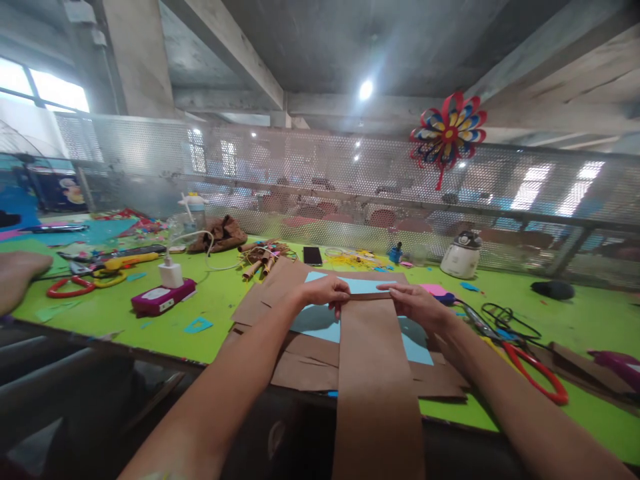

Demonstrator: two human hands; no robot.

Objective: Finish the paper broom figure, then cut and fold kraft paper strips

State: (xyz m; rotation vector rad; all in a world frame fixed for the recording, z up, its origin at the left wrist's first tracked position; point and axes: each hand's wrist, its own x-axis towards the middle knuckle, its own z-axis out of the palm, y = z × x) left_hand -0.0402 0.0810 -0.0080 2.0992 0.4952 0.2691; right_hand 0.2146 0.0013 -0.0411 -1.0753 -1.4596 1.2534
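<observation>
A long strip of brown kraft paper (377,387) runs from the table toward me and hangs past the front edge. My left hand (326,292) pinches its far left corner with curled fingers. At the far right corner, my right hand (416,304) grips the strip between thumb and fingers. The far end looks folded over into a narrow band between the two hands. Under the strip lies light blue paper (317,323), partly covered by the strip and shaded by my hands. Beneath that is a stack of brown paper sheets (305,363).
Red-handled scissors (537,373) and a cord (513,320) lie right. A purple power strip (164,297) with a white plug stands left, near more scissors (73,288). Behind are a phone (313,255), paper rolls (265,260) and a white pot (461,257). Another person's arm (17,277) rests far left.
</observation>
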